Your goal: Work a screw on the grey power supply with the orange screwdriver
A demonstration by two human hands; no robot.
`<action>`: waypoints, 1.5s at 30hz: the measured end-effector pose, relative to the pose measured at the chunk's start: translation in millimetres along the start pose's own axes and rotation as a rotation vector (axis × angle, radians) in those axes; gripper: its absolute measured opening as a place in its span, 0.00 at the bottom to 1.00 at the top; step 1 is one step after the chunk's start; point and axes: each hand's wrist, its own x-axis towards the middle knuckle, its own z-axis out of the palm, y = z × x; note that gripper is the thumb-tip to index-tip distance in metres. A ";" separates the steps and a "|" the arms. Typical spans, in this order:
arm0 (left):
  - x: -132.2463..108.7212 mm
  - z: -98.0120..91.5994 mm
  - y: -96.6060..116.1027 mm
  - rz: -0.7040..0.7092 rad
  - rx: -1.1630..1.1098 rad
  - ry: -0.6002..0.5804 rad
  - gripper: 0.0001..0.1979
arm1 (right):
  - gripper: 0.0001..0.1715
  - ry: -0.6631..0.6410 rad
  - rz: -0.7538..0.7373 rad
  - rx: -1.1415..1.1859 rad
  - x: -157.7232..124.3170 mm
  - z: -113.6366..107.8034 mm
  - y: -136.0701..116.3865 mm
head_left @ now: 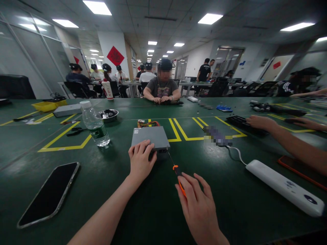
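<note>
A grey metal computer power supply (150,133) lies on the green table, a bundle of coloured wires (148,123) behind it. My left hand (141,158) holds its near left side, fingers across the top and thumb against the front face. In my right hand (195,197) is a screwdriver (176,170) with an orange and black handle. Its thin shaft points up and left, and the tip meets the near right corner of the power supply. Whether the tip sits in a screw is too small to tell.
A phone (49,194) lies left, near a water bottle (95,126) and a metal bowl (108,115). To the right are a white power bank (283,187) with a cable and another person's arm (286,139). A person (163,85) sits opposite. Yellow tape (178,131) marks the table.
</note>
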 end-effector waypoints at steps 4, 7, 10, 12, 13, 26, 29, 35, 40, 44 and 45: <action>-0.1 1.1 0.3 0.002 0.015 0.004 0.11 | 0.11 -0.017 0.044 -0.020 1.2 -0.9 0.8; -0.2 1.5 0.3 -0.001 0.026 0.008 0.11 | 0.11 0.014 0.012 -0.048 1.9 0.0 -1.8; -0.2 1.7 -0.1 0.000 0.031 0.007 0.11 | 0.10 0.058 0.003 -0.025 2.8 0.5 -2.0; -0.3 1.9 -0.5 -0.002 0.035 0.002 0.11 | 0.09 0.042 0.040 0.000 3.1 0.3 0.3; -0.3 2.1 -0.6 -0.003 0.035 -0.001 0.11 | 0.09 0.029 0.062 0.014 2.9 0.3 1.7; -0.2 2.2 -1.5 0.012 0.019 0.036 0.12 | 0.12 -0.023 0.046 0.061 4.6 -5.3 -7.0; -0.5 2.7 -1.7 0.008 0.015 0.035 0.11 | 0.13 -0.020 0.032 0.085 8.5 -3.0 -11.2; 0.2 2.4 -0.6 0.008 0.013 0.031 0.11 | 0.13 -0.037 0.033 0.099 11.0 4.4 -16.5; 0.2 3.3 -0.9 0.006 0.018 0.021 0.11 | 0.13 -0.042 0.061 0.089 9.3 6.8 -14.6; 0.5 2.9 -0.4 0.009 0.025 0.019 0.11 | 0.13 -0.042 0.086 0.075 6.9 8.9 -15.1; 0.6 2.6 0.0 0.009 0.030 0.019 0.11 | 0.13 -0.041 0.092 0.060 6.0 9.2 -16.8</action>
